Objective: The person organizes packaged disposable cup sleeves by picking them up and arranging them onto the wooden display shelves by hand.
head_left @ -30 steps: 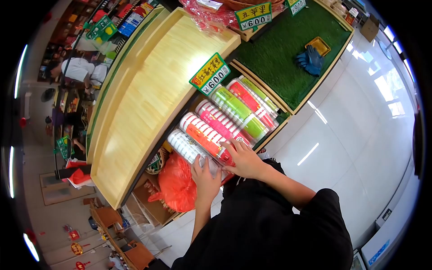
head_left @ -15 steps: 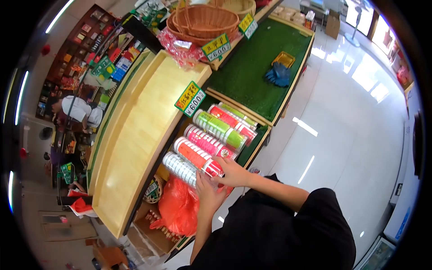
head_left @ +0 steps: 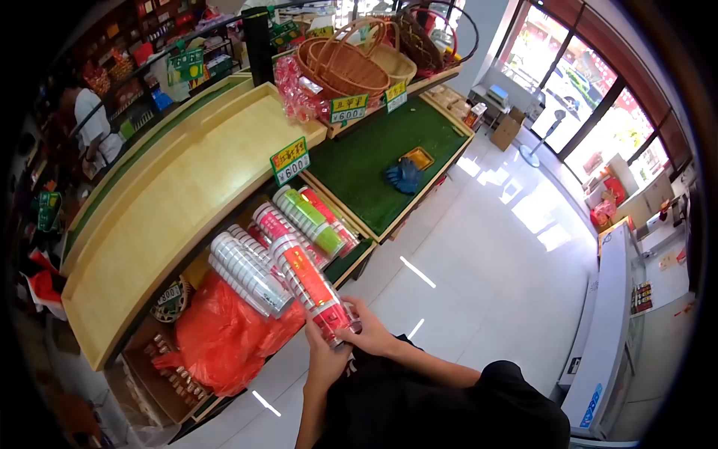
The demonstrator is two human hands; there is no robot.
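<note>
Both hands hold the near end of a clear cylindrical tube (head_left: pixel 303 275) with white bands and a red-orange label. My left hand (head_left: pixel 324 358) grips it from the left, fingers bent round the end. My right hand (head_left: pixel 366 329) closes on it from the right, thumb across the end. The tube is tilted, its far end over the other packs. Silvery-white tubes (head_left: pixel 250 273) lie just left of it on the lower shelf. Behind are a pink-labelled tube (head_left: pixel 275 223) and a green-labelled tube (head_left: pixel 308 221).
A bare wooden tray shelf (head_left: pixel 161 198) rises on the left. A red plastic bag (head_left: pixel 224 333) bulges below the tubes. Wicker baskets (head_left: pixel 348 67) stand at the back. Blue gloves (head_left: pixel 404 176) lie on a green-lined shelf (head_left: pixel 359 150). Tiled floor (head_left: pixel 479 277) extends right.
The red-orange tube has come out of the row towards me and up, with both hands now round its near end. My view has turned, showing more of the windows.
</note>
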